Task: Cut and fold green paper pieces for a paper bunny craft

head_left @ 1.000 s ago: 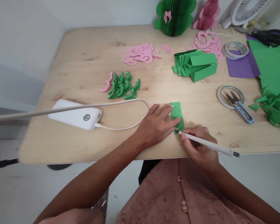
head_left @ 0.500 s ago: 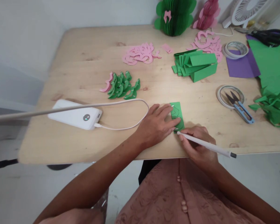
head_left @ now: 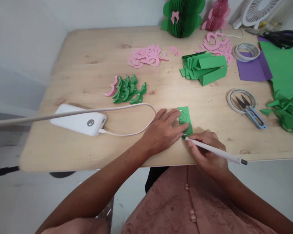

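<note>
A small green paper piece point(head_left: 185, 113) with dark curved lines drawn on it lies near the table's front edge. My left hand point(head_left: 162, 130) rests flat with its fingers spread, the fingertips pressing on the paper's left side. In my right hand point(head_left: 208, 151) is a white pen point(head_left: 218, 152), pinched near its tip, which touches the lower edge of the paper. The pen's dark end points right, toward my body. Part of the lower paper is hidden under my left fingers.
A white power bank point(head_left: 75, 122) with a looping cable lies left. Behind are cut green pieces point(head_left: 125, 89), pink cutouts point(head_left: 146, 57) and folded green strips point(head_left: 205, 66). Blue-handled snips point(head_left: 255, 117) rest on a tape roll point(head_left: 230, 100); black scissors point(head_left: 280, 37) lie back right.
</note>
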`<action>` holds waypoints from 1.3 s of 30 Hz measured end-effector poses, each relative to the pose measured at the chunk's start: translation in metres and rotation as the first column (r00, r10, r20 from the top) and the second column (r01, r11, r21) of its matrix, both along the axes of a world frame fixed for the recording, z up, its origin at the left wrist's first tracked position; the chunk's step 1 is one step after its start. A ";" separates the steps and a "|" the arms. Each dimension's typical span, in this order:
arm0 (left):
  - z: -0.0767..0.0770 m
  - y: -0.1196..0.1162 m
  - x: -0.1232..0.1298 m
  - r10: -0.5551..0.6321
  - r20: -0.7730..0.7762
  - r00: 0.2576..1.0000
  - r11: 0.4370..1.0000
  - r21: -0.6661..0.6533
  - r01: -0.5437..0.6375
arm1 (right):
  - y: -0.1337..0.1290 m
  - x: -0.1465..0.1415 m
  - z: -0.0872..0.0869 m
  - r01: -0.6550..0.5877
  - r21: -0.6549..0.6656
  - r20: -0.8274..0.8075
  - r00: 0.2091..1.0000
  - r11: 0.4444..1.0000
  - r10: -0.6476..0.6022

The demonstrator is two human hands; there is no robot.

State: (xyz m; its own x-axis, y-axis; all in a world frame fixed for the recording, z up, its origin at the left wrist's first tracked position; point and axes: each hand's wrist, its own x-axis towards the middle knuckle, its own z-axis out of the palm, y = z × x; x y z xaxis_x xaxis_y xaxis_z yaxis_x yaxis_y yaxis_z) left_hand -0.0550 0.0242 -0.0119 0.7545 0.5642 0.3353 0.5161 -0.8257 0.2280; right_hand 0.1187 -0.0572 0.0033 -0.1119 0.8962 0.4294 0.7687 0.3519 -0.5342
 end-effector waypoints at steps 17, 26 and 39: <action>0.001 0.000 0.000 0.003 -0.012 1.000 1.000 0.000 -0.003 | -0.001 0.001 0.002 -0.001 -0.011 -0.011 1.000 1.000 0.001; 0.001 0.000 0.000 0.004 -0.015 1.000 1.000 -0.007 -0.004 | -0.001 0.001 0.002 0.016 0.004 0.000 1.000 1.000 -0.016; 0.001 0.000 -0.001 -0.014 -0.016 1.000 1.000 -0.016 0.014 | -0.001 0.001 0.002 0.019 -0.008 -0.023 1.000 1.000 -0.020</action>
State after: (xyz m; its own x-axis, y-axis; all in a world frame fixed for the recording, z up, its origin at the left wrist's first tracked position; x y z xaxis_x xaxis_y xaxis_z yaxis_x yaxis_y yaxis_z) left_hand -0.0563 0.0239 -0.0109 0.7677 0.5585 0.3141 0.5083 -0.8293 0.2323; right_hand 0.1195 -0.0583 0.0057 -0.0847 0.9015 0.4244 0.7631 0.3326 -0.5542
